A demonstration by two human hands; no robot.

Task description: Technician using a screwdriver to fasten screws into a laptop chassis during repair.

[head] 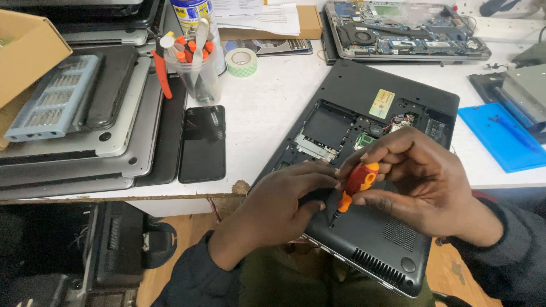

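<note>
Right hand (424, 190) pinches small orange screwdriver (355, 187); left hand (284, 204) curls loosely, steadying its tip on upturned laptop (369, 239). Light, stiff tool; grip the handle.

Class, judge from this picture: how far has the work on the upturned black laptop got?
Done: a cover is off, the laptop bay open. In hand: the right hand holds the red-orange screwdriver, tip on the base; the left hand steadies it. Left: the main base panel remains on.

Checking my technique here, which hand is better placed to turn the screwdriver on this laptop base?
Probably the right hand: its grip is already around the red-orange screwdriver handle. The left hand only steadies it near the black laptop.
</note>
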